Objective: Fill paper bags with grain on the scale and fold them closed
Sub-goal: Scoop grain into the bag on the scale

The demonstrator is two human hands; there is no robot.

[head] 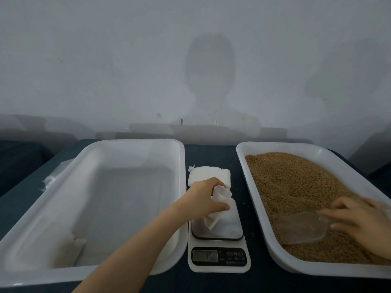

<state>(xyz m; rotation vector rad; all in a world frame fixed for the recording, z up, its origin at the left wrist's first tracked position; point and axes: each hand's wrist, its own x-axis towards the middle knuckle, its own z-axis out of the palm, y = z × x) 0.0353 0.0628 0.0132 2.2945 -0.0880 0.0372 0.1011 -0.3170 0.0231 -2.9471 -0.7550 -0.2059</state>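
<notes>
A white kitchen scale (219,259) stands between two white trays. My left hand (206,197) grips the open top of a white paper bag (220,212) that stands on the scale's platform. In the right tray (264,227), brown grain (296,187) fills the bottom. My right hand (359,220) holds the handle of a clear plastic scoop (300,228) that lies low on the grain near the tray's front. Whether the bag holds grain is hidden.
A stack of flat white paper bags (201,173) lies behind the scale. The large left tray (182,166) holds only a flat white bag at its front left corner. Everything rests on a dark blue cloth (211,153) against a grey wall.
</notes>
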